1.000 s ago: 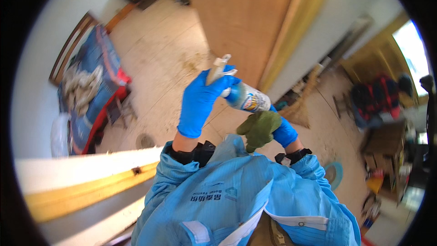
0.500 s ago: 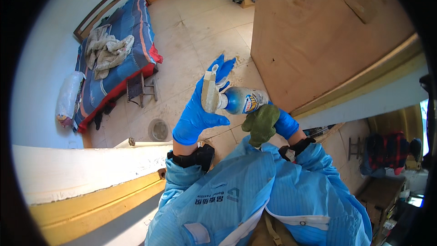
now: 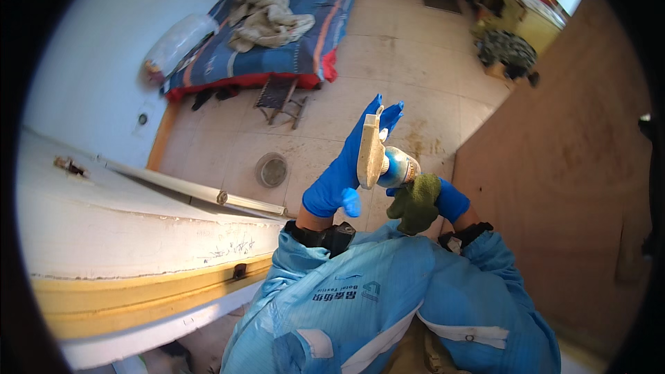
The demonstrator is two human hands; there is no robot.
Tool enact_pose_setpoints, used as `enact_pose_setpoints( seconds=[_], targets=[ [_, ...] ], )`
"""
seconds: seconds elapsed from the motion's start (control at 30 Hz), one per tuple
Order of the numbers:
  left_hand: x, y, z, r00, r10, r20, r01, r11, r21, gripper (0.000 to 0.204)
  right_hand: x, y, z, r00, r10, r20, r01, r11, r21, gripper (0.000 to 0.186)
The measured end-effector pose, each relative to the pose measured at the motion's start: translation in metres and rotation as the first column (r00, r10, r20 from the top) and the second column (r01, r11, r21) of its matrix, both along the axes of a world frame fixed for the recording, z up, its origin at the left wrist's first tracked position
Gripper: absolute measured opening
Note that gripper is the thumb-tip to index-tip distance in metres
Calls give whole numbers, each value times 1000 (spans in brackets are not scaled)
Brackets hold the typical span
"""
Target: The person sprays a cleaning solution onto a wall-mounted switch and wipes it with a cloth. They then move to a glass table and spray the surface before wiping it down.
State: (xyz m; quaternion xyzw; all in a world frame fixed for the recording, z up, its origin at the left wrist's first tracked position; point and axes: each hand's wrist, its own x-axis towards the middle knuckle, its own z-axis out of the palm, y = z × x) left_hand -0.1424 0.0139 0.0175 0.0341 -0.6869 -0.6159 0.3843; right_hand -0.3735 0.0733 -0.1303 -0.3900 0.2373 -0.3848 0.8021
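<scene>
A spray bottle (image 3: 399,167) with a blue body and a dirty cream trigger head lies tilted in front of my chest, its head toward my left hand. My right hand (image 3: 453,201), in a blue glove, grips the bottle near its base; a green cloth (image 3: 417,205) is bunched at the same hand and hides most of its fingers. My left hand (image 3: 338,179), also gloved in blue, is beside and partly behind the trigger head. Its fingers are stretched out and its thumb stands apart, so it is open; whether the palm touches the bottle is unclear.
A brown door (image 3: 554,166) stands along my right. To the left is a white door or panel (image 3: 138,228) with a yellow frame (image 3: 152,291). Ahead are a round bowl (image 3: 271,170) on the stained tile floor, a folding stool (image 3: 278,97) and a bed (image 3: 287,55) with blue covers.
My view has turned, so the bed, stool and bowl appear farther right. The bottle is seen more end-on. My left hand stays extended beside its head, and the right keeps its hold.
</scene>
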Motion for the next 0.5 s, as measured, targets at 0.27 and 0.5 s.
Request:
enact_pose_setpoints(
  seconds=[0.27, 0.5],
  targets=[
    [-20, -66, 26, 917, 399, 13, -400, 916, 29, 131, -33, -128, 57, 924, 376, -63, -369, 924, 103, 45],
    [16, -176, 34, 652, 758, 19, -757, 649, 74, 106, 19, -285, 82, 812, 584, 3, -545, 755, 364, 39]
  ],
)
